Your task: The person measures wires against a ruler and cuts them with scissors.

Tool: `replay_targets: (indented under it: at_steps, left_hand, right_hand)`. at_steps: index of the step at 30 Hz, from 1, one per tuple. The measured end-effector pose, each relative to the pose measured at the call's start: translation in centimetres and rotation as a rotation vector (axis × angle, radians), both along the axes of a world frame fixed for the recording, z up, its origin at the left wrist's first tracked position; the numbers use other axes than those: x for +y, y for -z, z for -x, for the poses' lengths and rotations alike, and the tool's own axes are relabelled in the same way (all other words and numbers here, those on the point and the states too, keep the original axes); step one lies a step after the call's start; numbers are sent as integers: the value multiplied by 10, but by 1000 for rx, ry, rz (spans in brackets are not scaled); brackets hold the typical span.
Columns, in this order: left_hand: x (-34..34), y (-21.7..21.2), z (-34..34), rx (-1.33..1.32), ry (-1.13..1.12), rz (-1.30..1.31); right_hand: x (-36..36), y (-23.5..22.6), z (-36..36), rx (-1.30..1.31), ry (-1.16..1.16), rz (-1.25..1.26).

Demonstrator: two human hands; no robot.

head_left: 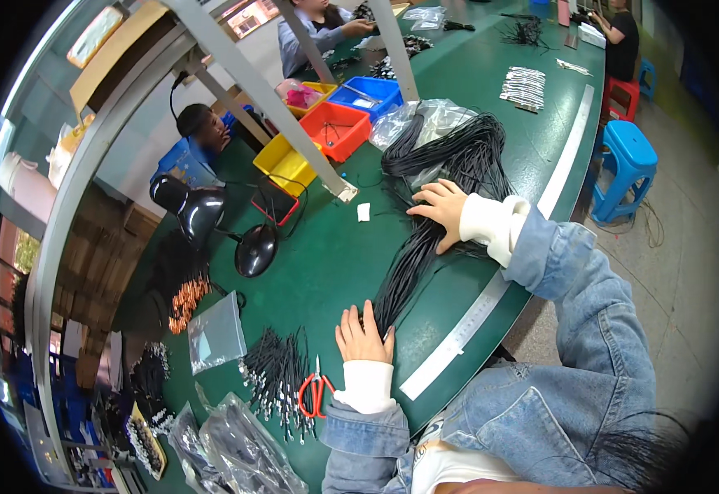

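Note:
A long bundle of thin black cables [413,267] runs across the green table in front of me, looped back on itself at its far end. My right hand [443,216] lies on the middle of the bundle, palm down with its fingers spread. At the near end of the cables is my left hand [364,336], its fingers stretched out over the tabletop and the cable ends partly hidden by its thumb side. Just left of that hand rest red-handled cutters [316,395], beside a pile of short black cables [277,370] with metal ends.
A white ruler strip [458,337] follows the table's near edge. Clear bags [248,449], a black lamp [256,249] and a phone [275,204] lie left. Red [336,132], blue [368,97] and yellow bins [287,165] stand behind a metal post. Other people sit farther off.

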State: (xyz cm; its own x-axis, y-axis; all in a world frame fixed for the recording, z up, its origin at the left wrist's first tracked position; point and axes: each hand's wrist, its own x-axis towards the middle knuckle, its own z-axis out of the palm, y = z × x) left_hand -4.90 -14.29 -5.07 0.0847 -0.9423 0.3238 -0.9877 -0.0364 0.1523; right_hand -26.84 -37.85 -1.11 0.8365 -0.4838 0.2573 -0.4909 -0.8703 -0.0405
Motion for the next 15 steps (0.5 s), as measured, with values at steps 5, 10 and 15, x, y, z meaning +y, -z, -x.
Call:
replay_targets:
  at_steps: [5,10,15]
  left_hand:
    - [19,-42,3,139,49,51]
    - [85,-66,-12,259,-26,21]
    - [144,-61,-11,400,-109,-36]
  right_hand:
    - [48,-20,-18,36,-182,-223]
    - [71,-18,-50,-213,-332,-154]
    - [81,-35,-51,-270,-382,-102]
